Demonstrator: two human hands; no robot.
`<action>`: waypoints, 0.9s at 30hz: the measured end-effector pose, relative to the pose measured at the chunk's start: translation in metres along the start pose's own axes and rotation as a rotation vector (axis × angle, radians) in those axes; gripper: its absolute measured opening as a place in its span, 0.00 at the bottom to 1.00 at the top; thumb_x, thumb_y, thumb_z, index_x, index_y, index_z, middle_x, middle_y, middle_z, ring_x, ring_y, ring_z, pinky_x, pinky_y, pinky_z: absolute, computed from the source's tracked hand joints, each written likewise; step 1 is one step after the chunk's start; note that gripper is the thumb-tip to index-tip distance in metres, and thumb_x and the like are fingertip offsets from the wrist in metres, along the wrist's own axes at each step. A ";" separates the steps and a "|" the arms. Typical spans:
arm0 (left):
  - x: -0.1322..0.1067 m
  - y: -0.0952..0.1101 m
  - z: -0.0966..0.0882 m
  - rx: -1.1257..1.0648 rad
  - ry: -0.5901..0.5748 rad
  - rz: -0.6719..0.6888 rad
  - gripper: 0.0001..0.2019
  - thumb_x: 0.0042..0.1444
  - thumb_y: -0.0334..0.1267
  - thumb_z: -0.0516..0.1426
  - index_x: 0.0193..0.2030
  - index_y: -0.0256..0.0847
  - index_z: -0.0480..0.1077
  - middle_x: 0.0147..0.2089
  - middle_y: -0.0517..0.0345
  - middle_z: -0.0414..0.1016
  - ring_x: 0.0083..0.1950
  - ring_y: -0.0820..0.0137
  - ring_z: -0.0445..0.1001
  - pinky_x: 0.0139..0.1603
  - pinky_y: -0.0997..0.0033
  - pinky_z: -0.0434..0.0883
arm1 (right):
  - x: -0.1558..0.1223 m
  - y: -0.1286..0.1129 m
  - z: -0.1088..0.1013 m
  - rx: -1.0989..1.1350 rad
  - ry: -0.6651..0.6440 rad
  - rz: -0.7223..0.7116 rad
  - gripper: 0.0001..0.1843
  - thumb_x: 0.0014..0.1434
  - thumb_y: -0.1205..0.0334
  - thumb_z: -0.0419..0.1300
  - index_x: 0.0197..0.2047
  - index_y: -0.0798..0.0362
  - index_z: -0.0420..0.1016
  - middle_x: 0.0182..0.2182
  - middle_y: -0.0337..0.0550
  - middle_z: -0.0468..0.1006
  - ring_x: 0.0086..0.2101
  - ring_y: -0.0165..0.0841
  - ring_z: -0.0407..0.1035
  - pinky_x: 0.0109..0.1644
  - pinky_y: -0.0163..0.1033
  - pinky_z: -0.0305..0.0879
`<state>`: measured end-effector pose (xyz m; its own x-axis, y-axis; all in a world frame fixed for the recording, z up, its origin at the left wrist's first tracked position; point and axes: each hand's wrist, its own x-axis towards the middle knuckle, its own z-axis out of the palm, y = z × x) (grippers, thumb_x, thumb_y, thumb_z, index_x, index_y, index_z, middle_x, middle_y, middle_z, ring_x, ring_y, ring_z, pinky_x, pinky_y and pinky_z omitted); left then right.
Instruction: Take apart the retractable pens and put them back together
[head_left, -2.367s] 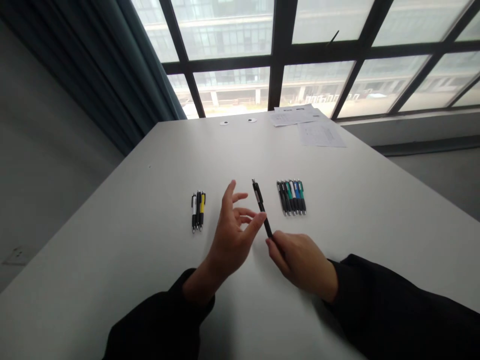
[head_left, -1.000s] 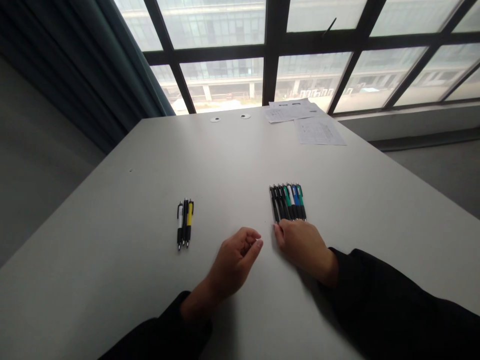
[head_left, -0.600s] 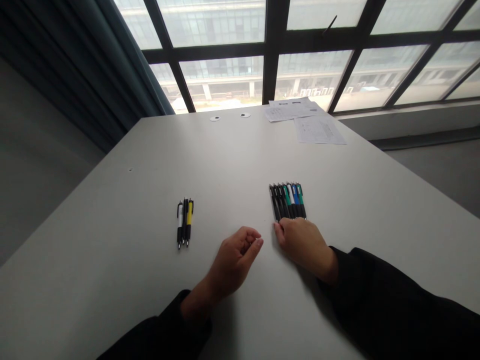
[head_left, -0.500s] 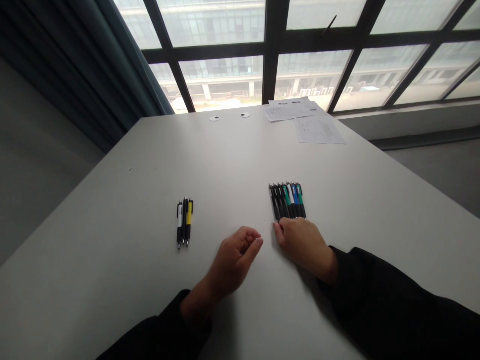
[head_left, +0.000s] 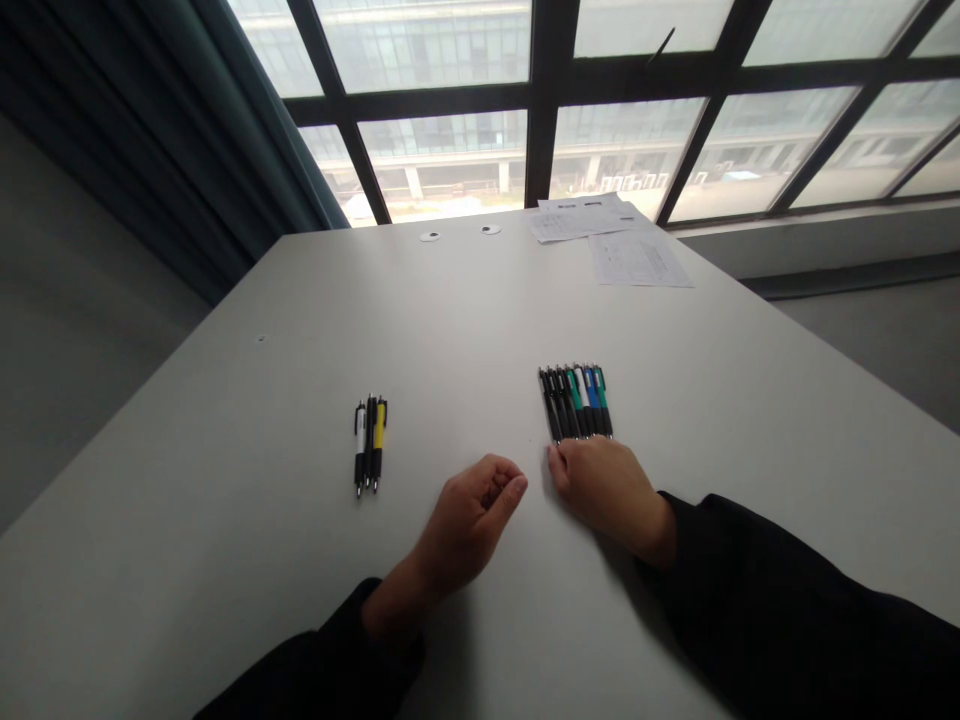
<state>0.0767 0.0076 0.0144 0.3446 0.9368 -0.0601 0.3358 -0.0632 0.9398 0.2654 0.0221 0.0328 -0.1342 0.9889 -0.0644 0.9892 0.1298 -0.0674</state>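
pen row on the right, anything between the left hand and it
Only the right hand does: its fingertips sit at the lower end of the pen row, just beside the left hand. No other object shows on the table between them.

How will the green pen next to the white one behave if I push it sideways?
The green pen will probably roll a little, because its barrel looks round, though its neighbours in the row may block it. It likely feels stiff and light, not floppy.
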 end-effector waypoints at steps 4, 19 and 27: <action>0.000 0.001 -0.001 0.042 0.000 0.019 0.13 0.66 0.47 0.55 0.39 0.39 0.71 0.29 0.62 0.71 0.28 0.76 0.67 0.28 0.77 0.66 | 0.000 0.000 0.000 -0.009 0.012 -0.009 0.26 0.69 0.58 0.47 0.31 0.53 0.83 0.28 0.51 0.84 0.29 0.42 0.79 0.31 0.39 0.64; 0.012 -0.004 -0.075 0.906 0.455 -0.094 0.16 0.62 0.33 0.54 0.55 0.29 0.69 0.53 0.38 0.69 0.53 0.54 0.71 0.60 0.52 0.67 | -0.008 -0.005 -0.003 -0.012 0.040 -0.045 0.25 0.67 0.58 0.49 0.26 0.52 0.82 0.26 0.49 0.83 0.27 0.39 0.77 0.28 0.38 0.58; 0.001 0.002 -0.105 1.271 0.461 -0.298 0.14 0.64 0.42 0.53 0.45 0.32 0.72 0.45 0.40 0.73 0.47 0.51 0.72 0.47 0.57 0.71 | -0.013 -0.006 -0.005 -0.005 0.049 -0.052 0.24 0.67 0.58 0.49 0.26 0.52 0.81 0.26 0.48 0.84 0.26 0.38 0.77 0.28 0.38 0.56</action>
<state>-0.0142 0.0449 0.0512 -0.1150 0.9824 0.1471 0.9909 0.1238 -0.0522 0.2611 0.0083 0.0392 -0.1828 0.9831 -0.0126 0.9812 0.1817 -0.0648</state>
